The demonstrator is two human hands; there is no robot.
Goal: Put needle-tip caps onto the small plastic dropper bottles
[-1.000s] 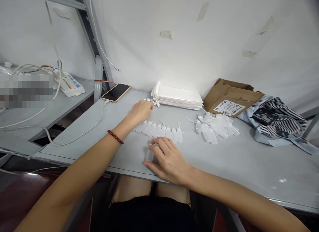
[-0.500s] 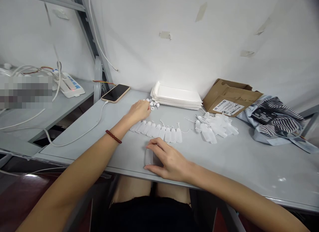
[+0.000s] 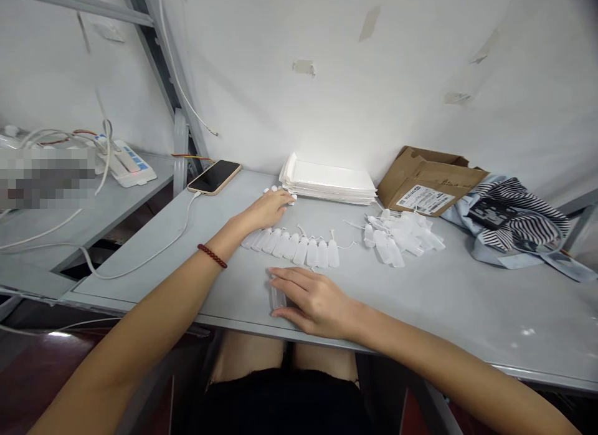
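Observation:
My left hand (image 3: pixel 268 209) reaches across the table with its fingers stretched out over a little group of small white round pieces (image 3: pixel 293 200). The fingertips meet these pieces, and the hand partly covers them. Near the front edge, my right hand (image 3: pixel 315 301) has thumb and fingers around a clear, rectangular plastic piece (image 3: pixel 278 296) that rests on the table; the palm side is hidden. Between the hands lies a slanting row of translucent white tags (image 3: pixel 300 250) with thin strings at their tops.
A loose heap of similar tags (image 3: pixel 406 235) lies to the right. Behind are a stack of white envelopes (image 3: pixel 331 178), an open cardboard box (image 3: pixel 427 182) and bunched striped cloth (image 3: pixel 518 217). A charging phone (image 3: pixel 215 177) sits at the back left, its white cable (image 3: pixel 154 259) crossing the table.
My left hand has opened from a closed shape, its fingers now reaching right over the white pieces. The right fingers have shifted slightly on the clear piece. The view has moved a little.

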